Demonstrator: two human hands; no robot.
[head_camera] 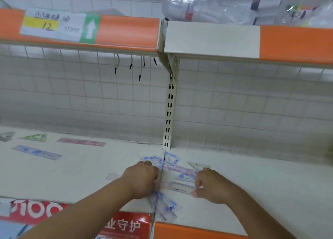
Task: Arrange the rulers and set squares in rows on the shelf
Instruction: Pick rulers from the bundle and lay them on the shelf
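Note:
A loose pile of clear rulers and set squares (173,168) with blue and pink print lies on the white shelf (81,170) at the seam between two shelf sections. My left hand (139,178) has its fingers curled onto the pile's left side. My right hand (210,184) pinches the right end of a clear ruler (182,187) with black lettering. A blue-printed set square (166,209) sticks out toward the front edge. Farther left lie a pink ruler (81,142), a blue ruler (37,152), a green set square (35,137) and a grey set square (7,136), spaced apart.
A slotted upright post (169,112) divides the wire-grid back wall. The upper shelf has an orange edge strip with a price label (54,25) and clear plastic packages (225,6) on top. Several hooks (131,63) hang beneath it. Red signs (126,224) run along the front edge.

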